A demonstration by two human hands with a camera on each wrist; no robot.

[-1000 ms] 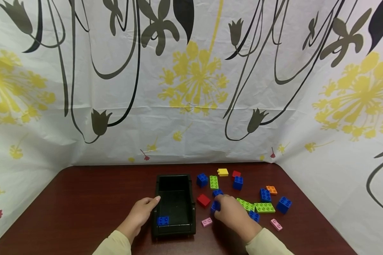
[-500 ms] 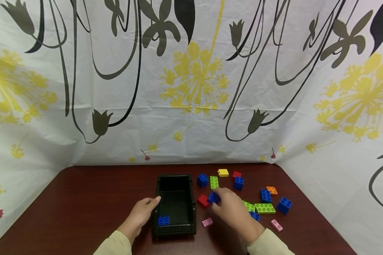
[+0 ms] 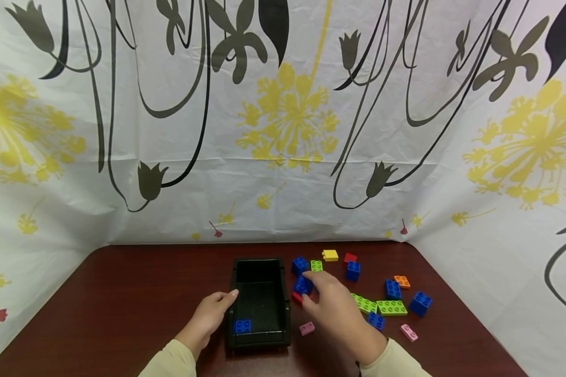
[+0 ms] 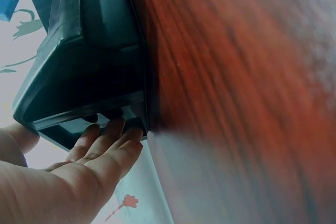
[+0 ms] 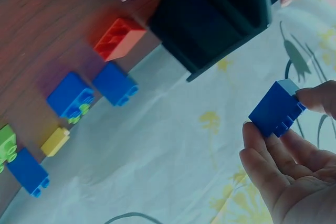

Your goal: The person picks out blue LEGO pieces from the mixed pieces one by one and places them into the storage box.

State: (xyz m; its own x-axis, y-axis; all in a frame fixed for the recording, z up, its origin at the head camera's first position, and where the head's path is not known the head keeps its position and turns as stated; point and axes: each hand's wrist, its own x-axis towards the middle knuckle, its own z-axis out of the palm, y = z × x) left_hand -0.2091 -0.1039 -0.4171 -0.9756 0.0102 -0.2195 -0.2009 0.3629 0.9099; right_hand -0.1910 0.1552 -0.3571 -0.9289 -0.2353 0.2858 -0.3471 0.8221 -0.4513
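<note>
Bricks (image 3: 390, 307) scattered beside bin (image 3: 260, 340)

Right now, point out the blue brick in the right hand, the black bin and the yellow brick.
blue brick (image 5: 276, 108), right wrist view, its side face.
black bin (image 3: 285, 303), head view, right wall.
yellow brick (image 3: 330, 255), head view, its top.

You see a glossy dark wood desk (image 3: 137, 283), a smooth black plastic bin (image 3: 259, 301), shiny plastic bricks such as the blue brick (image 5: 276, 108), and a creased printed cloth backdrop (image 3: 283, 131).
</note>
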